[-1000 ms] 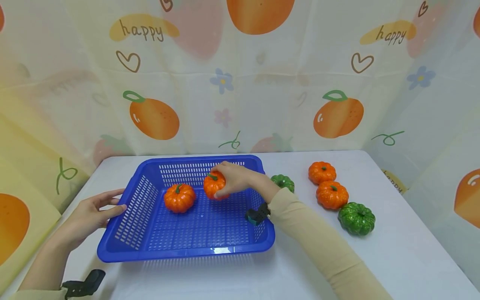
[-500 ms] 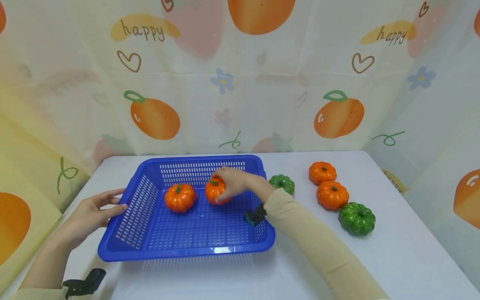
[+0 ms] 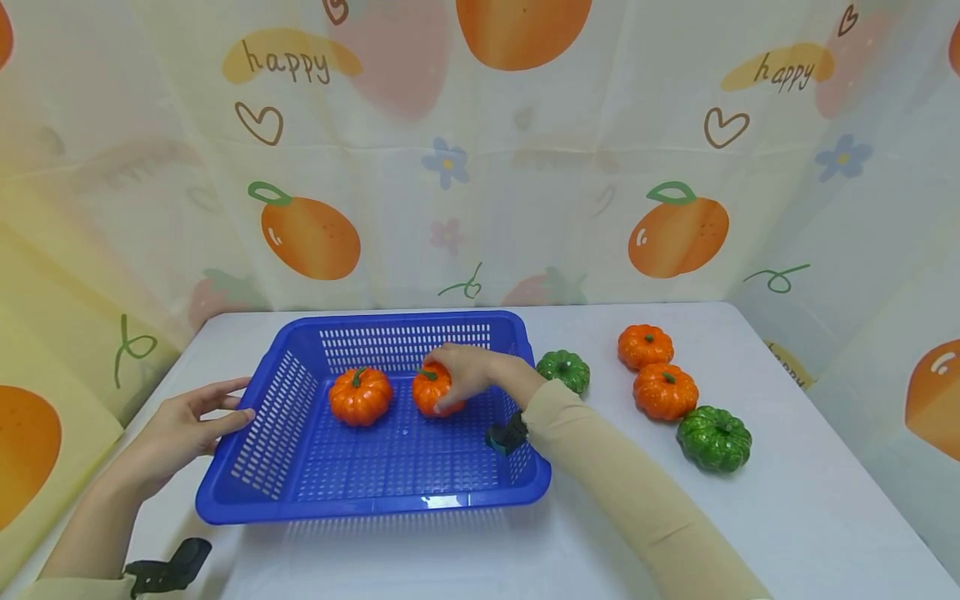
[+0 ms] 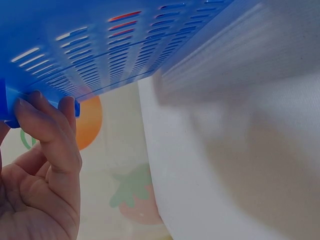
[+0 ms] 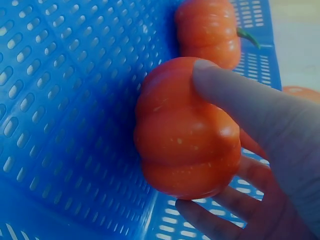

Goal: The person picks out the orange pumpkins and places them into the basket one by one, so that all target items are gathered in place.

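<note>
A blue plastic basket (image 3: 375,505) with slotted walls stands on the table. My left hand (image 3: 183,425) holds its left rim, thumb on top; in the left wrist view the fingertips (image 4: 37,100) curl at the rim's outer side. Inside the basket my right hand (image 3: 471,373) grips a small orange pumpkin (image 3: 429,392) from its right side. In the right wrist view the thumb presses the near side of this pumpkin (image 5: 185,135), low over the basket floor, with the fingers partly hidden behind it. A second orange pumpkin (image 3: 360,397) sits to its left in the basket.
Right of the basket lies a green pumpkin (image 3: 564,372), close to its rim. Farther right are two orange pumpkins (image 3: 645,347) and another green pumpkin (image 3: 714,439) in a row. A printed cloth (image 3: 495,208) hangs behind the white table (image 3: 810,517).
My right hand has lowered the orange pumpkin toward the basket floor, shifting it slightly right. The left hand stays at the left rim.
</note>
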Demonstrator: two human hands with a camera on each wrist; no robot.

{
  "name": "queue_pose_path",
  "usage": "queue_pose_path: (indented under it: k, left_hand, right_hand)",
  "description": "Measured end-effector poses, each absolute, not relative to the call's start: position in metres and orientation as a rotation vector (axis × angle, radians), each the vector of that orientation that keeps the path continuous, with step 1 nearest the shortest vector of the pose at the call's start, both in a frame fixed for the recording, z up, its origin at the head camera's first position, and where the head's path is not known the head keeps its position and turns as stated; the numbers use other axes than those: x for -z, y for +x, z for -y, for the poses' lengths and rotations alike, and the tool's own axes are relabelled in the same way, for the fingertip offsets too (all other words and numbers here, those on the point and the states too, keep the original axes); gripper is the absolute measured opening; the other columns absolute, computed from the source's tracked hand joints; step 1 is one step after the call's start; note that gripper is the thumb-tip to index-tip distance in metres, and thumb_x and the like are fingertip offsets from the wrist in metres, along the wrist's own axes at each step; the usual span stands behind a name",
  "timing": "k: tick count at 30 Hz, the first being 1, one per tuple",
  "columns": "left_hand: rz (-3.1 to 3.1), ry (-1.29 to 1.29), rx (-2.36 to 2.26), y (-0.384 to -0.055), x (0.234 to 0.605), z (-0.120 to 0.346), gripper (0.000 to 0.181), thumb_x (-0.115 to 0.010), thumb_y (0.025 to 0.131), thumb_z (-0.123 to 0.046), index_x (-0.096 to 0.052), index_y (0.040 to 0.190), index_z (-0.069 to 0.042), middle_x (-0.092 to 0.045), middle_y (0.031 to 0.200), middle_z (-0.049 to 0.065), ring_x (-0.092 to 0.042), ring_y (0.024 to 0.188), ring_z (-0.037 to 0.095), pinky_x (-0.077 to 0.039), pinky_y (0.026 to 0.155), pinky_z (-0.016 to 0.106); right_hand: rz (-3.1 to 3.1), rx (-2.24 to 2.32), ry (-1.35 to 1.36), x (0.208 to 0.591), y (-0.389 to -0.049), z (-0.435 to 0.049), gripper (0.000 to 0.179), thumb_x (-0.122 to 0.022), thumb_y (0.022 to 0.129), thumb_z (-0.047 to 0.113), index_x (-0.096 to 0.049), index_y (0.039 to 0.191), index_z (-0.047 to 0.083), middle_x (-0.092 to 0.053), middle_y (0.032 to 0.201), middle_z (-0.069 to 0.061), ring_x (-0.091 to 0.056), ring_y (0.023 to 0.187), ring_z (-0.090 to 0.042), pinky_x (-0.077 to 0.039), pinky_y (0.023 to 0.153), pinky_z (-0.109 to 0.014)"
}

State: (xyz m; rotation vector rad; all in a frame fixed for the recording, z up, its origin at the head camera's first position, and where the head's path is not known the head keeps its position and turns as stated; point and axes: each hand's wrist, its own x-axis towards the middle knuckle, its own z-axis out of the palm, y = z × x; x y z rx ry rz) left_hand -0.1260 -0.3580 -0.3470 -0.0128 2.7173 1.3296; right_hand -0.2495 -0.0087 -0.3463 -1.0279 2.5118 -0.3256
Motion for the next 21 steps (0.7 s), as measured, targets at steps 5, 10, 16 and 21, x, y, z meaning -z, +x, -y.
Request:
queue_pose_path:
  k: [5,10,16,21]
  left_hand:
    - [-2.713,-0.014,-1.333,-0.1256,0.3471,0.358,0.068,-0.058,0.09,-0.033,-0.03,0.141,0.001,-0.051,0.11,0.02,-0.065,0.071,0.017,-0.055,0.063,0.032]
    - [-2.712,-0.016,-1.331,-0.1254,0.3466,0.3572,0.068,-0.059,0.09,-0.033,-0.03,0.142,0.001,-0.05,0.111,0.021,-0.065,0.071,0.018,-0.055,0.063,0.032]
    - [-2.715,-0.011,-1.327,-0.1254,0.3463,0.3573,0.068,-0.058,0.09,-0.033,-0.029,0.142,0.001,-0.05,0.113,0.023,-0.065,0.071,0.018,-0.055,0.063,0.033]
    - [-2.71,-0.007,-1.335,-0.1254,0.3472,0.3567,0.068,-0.059,0.09,-0.032,-0.029,0.142,0.001,-0.051,0.11,0.02,-0.065,0.071,0.017,-0.055,0.063,0.033]
  right_hand:
    - [-2.505,0.327,-1.025,0.3468,-0.2497,0.0091,0.066,-0.071,0.079,0.031,-0.042,0.135,0.012,-0.048,0.127,-0.006,-0.048,0.112,-0.019,-0.04,0.099,-0.032]
    - [-2.505,0.32,-1.033,0.348,-0.25,0.0097,0.065,-0.071,0.079,0.03,-0.042,0.135,0.011,-0.048,0.126,-0.007,-0.048,0.113,-0.019,-0.039,0.1,-0.032]
    - [-2.496,0.305,-1.038,0.3489,-0.2496,0.0094,0.066,-0.071,0.08,0.026,-0.039,0.136,0.011,-0.047,0.13,-0.007,-0.046,0.117,-0.019,-0.035,0.103,-0.032]
    - [-2.468,0.337,-1.013,0.3496,-0.248,0.0083,0.065,-0.069,0.082,0.023,-0.036,0.137,0.014,-0.044,0.131,-0.007,-0.044,0.118,-0.02,-0.036,0.103,-0.033]
